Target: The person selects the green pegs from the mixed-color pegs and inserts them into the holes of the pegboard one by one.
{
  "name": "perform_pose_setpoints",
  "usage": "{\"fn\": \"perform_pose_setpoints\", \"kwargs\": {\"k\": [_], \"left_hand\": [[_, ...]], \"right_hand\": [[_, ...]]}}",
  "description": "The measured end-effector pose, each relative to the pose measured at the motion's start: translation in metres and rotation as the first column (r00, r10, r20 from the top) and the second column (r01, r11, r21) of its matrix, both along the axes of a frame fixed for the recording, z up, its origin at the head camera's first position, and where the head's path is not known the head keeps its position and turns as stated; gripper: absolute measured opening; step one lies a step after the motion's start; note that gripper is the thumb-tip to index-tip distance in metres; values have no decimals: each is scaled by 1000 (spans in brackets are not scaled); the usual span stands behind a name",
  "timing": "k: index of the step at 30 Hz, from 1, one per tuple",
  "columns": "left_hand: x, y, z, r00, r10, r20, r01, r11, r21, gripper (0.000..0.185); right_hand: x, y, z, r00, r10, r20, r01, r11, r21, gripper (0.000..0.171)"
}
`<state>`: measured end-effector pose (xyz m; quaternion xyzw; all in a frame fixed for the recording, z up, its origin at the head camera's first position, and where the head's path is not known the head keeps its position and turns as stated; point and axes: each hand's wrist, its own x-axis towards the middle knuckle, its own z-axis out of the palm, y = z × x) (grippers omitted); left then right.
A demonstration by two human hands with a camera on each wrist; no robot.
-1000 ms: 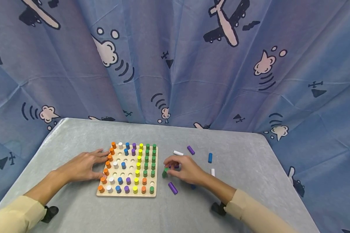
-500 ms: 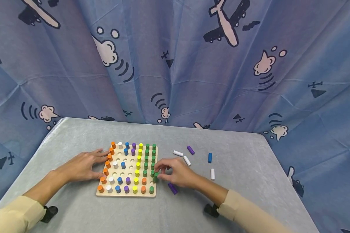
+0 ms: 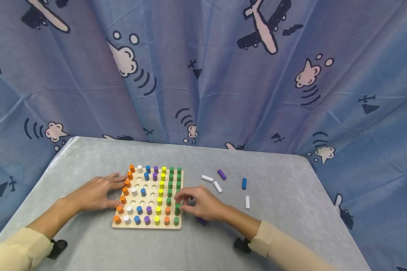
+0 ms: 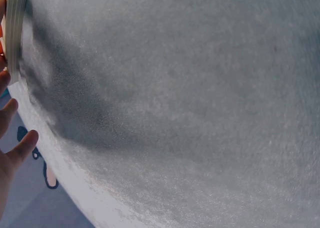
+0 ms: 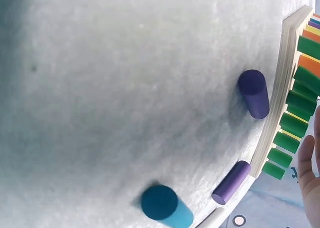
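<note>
A square wooden pegboard point(image 3: 146, 226) lies on the table, filled with coloured pegs in columns. My left hand point(image 3: 96, 194) rests at its left edge, fingers spread and thumb beside the orange pegs point(image 3: 125, 191). In the left wrist view, only some fingertips point(image 4: 22, 148) and the board's edge show. My right hand point(image 3: 205, 203) is over the board's right edge, pinching a green peg point(image 3: 177, 209) between thumb and finger. That peg stands in the right column, just behind the front corner green peg point(image 3: 176, 221). It rises higher than its neighbours and tilts in the right wrist view.
Right of the board lie loose pegs: white ones point(image 3: 207, 178), a purple one point(image 3: 222, 174) and a blue one point(image 3: 244, 183). Another purple peg point(image 3: 201, 221) is partly covered by my right hand. Several board holes in the middle hold no pegs. A patterned curtain point(image 3: 203, 75) hangs behind the table.
My right hand has carried the green peg leftward from the tabletop onto the board's right column, and the peg now stands more upright. The left hand has stayed put.
</note>
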<state>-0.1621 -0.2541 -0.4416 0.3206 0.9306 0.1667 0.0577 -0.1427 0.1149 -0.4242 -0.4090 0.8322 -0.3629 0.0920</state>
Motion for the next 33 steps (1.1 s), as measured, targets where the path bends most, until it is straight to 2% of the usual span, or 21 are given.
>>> {"fn": "perform_pose_setpoints", "kwargs": {"k": [9, 19, 27, 33], "left_hand": [[0, 1, 0, 1000, 7, 7, -7, 1000, -8, 78], [-3, 3, -1, 1000, -6, 1, 6, 1000, -9, 76], [-4, 1, -2, 1000, -11, -11, 11, 1000, -13, 77], [3, -7, -5, 1000, 5, -10, -5, 1000, -17, 78]], "right_hand": [[1, -1, -3, 1000, 7, -4, -7, 1000, -6, 26], [3, 4, 0, 1000, -24, 13, 24, 1000, 13, 24], [-1, 33, 7, 994, -110, 12, 110, 994, 19, 27], [-5, 71, 12, 982, -185, 19, 183, 979, 93, 33]]}}
